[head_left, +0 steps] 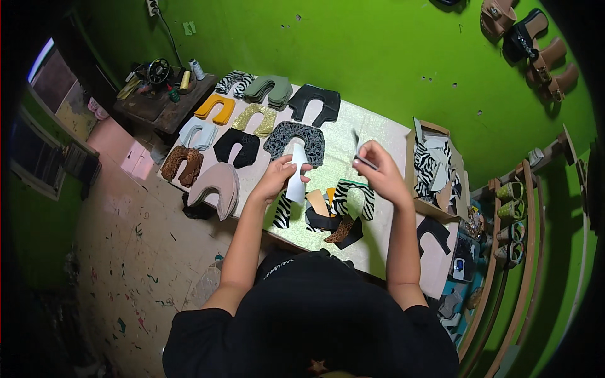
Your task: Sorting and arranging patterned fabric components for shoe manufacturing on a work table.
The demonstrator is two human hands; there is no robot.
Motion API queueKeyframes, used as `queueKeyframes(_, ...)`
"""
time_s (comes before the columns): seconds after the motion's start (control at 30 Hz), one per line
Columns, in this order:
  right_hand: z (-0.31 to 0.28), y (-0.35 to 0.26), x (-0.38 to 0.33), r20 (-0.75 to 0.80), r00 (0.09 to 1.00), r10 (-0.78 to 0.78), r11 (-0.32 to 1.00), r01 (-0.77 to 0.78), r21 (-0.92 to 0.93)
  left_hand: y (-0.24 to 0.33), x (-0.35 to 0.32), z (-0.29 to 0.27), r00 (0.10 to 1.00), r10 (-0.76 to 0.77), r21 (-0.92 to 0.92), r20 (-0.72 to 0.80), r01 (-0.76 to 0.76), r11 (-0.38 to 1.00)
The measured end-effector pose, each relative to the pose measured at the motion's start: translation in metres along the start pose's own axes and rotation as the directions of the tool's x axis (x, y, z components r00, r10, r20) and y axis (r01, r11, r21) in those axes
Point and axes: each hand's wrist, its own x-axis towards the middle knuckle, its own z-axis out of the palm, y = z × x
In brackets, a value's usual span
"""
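Note:
My left hand (276, 179) pinches a white strip-like cut piece (297, 179) between thumb and fingers, above the table. My right hand (383, 173) is closed on a thin grey piece (357, 146), seen almost edge-on, so its shape is unclear. Just below the hands lie a zebra-print U-shaped piece (353, 200), a zebra strip (282, 211) and a small pile with a tan piece (318, 203) and a leopard-print piece (345, 232). Beyond my left hand sits a grey-and-black patterned U-shaped stack (309, 137).
Stacks of U-shaped cut pieces, such as orange (215, 109), green (270, 90) and pink (217, 188), cover the table's left. A cardboard box (441, 205) of scraps stands right. A sewing machine (157, 71) is far left; sandals (512, 208) hang on a right-hand rack.

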Motion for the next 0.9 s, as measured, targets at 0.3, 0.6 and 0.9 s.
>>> queueKeyframes(0.3, 0.087, 0.028, -0.017, 0.236, 0.957, -0.17, 0.915, 0.243, -0.322, -0.032, -0.01, 0.008, 0.999, 0.018, -0.421, 0.027, -0.005, 0.907)
queueKeyframes(0.6, 0.135, 0.029, -0.02, 0.101, 0.98, -0.171, 0.911, 0.197, -0.363, -0.024, -0.01, -0.02, 1.0, 0.002, -0.406, 0.011, 0.003, 0.914)
queueKeyframes(0.9, 0.158, 0.019, 0.02, 0.041, 0.993, -0.111, 0.839, 0.116, -0.531, 0.003, 0.002, -0.076, 0.993, -0.104, -0.156, 0.049, 0.111, 0.981)
